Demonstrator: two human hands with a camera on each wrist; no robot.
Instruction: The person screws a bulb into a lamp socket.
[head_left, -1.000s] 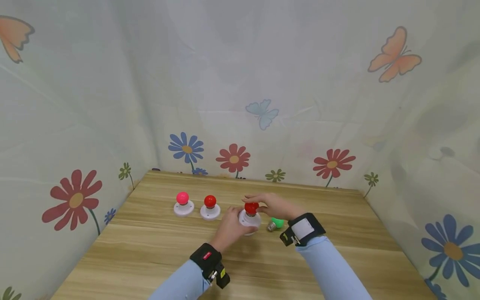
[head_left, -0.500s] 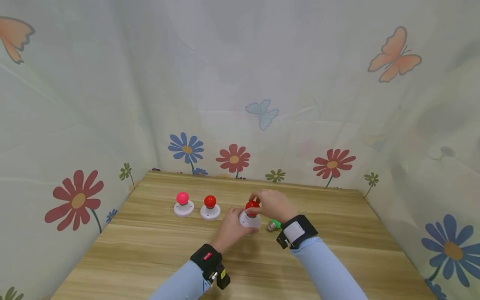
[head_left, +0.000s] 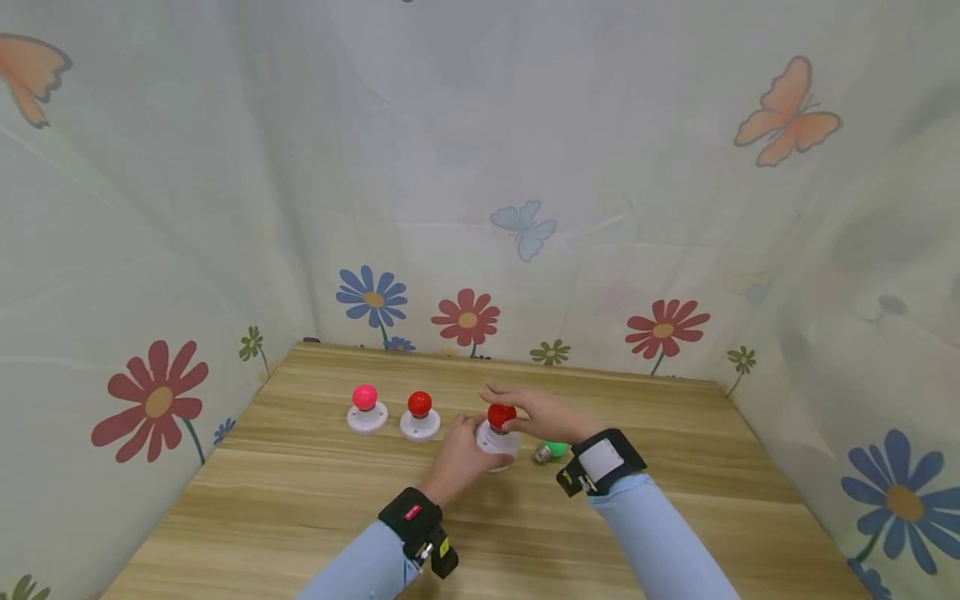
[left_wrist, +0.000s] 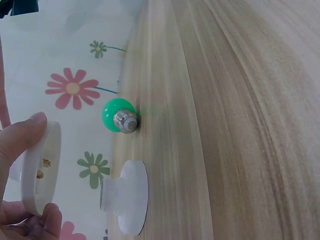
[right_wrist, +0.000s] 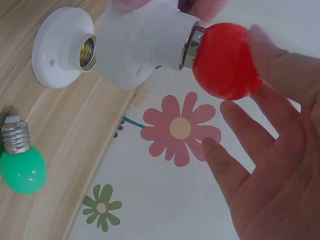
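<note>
Above the table, my left hand (head_left: 459,460) grips a white lamp holder (head_left: 497,444) by its round base. Brass terminals show on its underside in the left wrist view. A red light bulb (right_wrist: 225,60) sits in the holder's socket, a band of its metal cap showing. Around the bulb, my right hand (head_left: 551,414) has its fingers spread and fairly straight, the thumb touching the glass. Behind the held one, an empty lamp holder (right_wrist: 57,47) stands on the table. A green bulb (left_wrist: 114,111) with a screw cap lies beside it.
Left of my hands, a pink bulb (head_left: 365,397) and another red bulb (head_left: 419,404) stand upright in white holders on the wooden table (head_left: 322,492). A flower-printed curtain (head_left: 420,167) hangs behind the table and at both sides.
My right fingers closed around the red bulb half a second ago, then spread again as the hand turned back. My left hand keeps its grip on the lamp holder.
</note>
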